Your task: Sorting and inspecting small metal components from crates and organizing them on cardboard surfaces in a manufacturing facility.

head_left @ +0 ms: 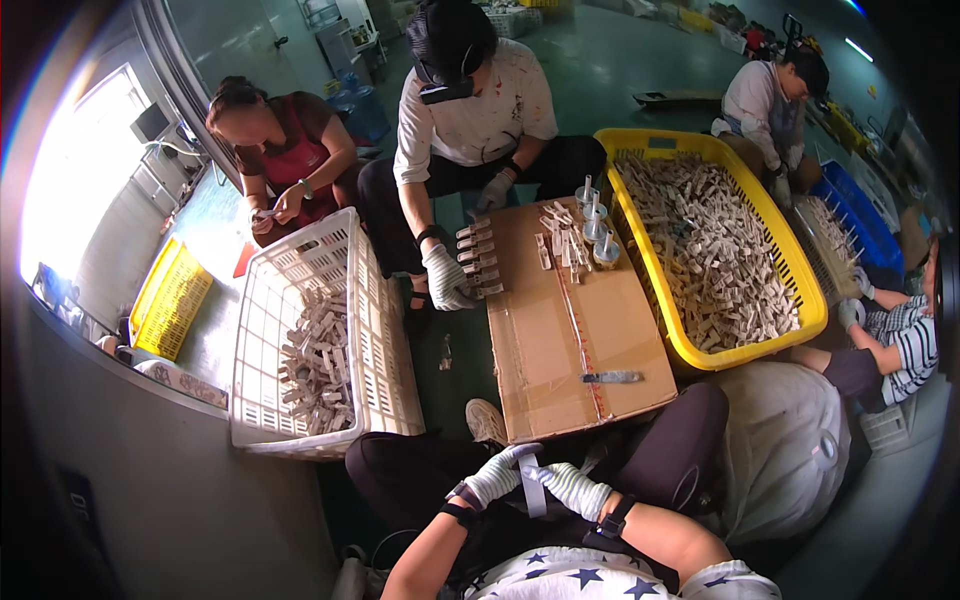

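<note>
by the near edge of the cardboard box (545, 395), gloved left hand (497, 475) and right hand (576, 489) pinch a pale strip (534, 492), likely light, flexible, best held by its edges.

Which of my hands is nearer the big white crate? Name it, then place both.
Left. Your left hand is right of the big white crate, past its near corner; your right hand sits farther right, beyond the left one.

red markings (584, 347) on cardboard box (535, 365), wording illegible
</note>
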The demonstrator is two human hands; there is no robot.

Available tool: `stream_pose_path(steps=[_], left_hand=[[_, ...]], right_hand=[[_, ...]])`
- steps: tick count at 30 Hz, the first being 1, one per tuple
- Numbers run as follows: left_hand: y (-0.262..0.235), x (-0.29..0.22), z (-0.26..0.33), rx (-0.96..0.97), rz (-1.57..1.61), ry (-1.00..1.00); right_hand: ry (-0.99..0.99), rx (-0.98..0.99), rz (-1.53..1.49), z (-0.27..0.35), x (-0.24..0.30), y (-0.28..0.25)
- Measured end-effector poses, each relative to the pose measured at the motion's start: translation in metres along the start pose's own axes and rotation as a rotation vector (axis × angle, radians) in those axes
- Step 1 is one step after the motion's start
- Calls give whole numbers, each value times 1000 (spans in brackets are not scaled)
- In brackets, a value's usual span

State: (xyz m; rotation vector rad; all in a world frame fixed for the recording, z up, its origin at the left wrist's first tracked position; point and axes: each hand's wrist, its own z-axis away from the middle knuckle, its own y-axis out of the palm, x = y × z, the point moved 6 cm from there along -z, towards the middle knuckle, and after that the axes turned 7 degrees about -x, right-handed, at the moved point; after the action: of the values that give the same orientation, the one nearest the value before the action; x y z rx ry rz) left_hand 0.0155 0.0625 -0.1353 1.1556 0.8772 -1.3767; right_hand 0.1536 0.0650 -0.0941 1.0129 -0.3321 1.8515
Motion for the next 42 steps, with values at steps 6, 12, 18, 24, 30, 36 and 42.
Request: stream_pose_path(steps=[6,12,18,24,30,36,42], left_hand=[[14,-20,2,-35,-348,230],[1,7,6,-26,256,-60],[15,3,6,-89,772,-480],[12,1,2,-63,618,-371],[3,24,-3,22,511,-193],[5,25,-6,55,64,-39],[6,32,-3,155,689,-254]], right_hand=[[50,6,-28,2,-4,-5],[-9,62,-87,-3,-3,12],[13,230,-92,1,-25,12],[56,244,81,14,-8,17],[-39,220,239,3,-12,11],[-74,189,198,4,13,-1],[-85,189,184,3,19,2]])
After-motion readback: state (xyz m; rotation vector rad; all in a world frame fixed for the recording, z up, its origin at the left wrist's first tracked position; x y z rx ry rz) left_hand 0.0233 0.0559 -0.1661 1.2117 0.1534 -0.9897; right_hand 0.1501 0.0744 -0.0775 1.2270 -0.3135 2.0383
